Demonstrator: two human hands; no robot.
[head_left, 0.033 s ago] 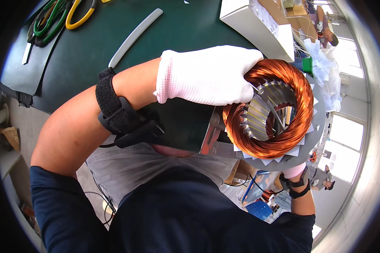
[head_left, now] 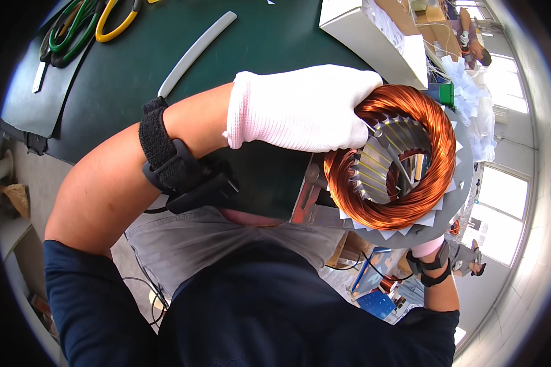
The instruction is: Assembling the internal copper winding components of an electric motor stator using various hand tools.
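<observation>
A ring-shaped stator of grey metal, crowned with a thick coil of copper wire (head_left: 442, 156), is in front of the person's body and to its right, beyond the near right corner of the dark green table (head_left: 122, 85). Hardly anything has changed since the picture just before: the coil and the right forearm (head_left: 441, 296) have shifted very slightly to the right, and the left hand is much as it was. I take that to mean the hold is steady and the piece is being kept nearly in place.

The white-gloved left hand (head_left: 309, 110) is closed around the coil's upper left side, the glove reaching both over its outer face and into the bore (the fingertips themselves are out of sight). A slender grey metal rod (head_left: 400, 164) slants through the bore from beside that glove; whether it is gripped, I cannot tell. The right hand is hidden behind the stator; only its pale pink knitted cuff (head_left: 427, 248) shows, so its opening and hold cannot be told.

The stator's open end faces up toward the head. Its long axis, strongly foreshortened, runs down through the bore and away slightly to the right, with white paper tabs (head_left: 426, 219) fanning out beneath the coil.
</observation>
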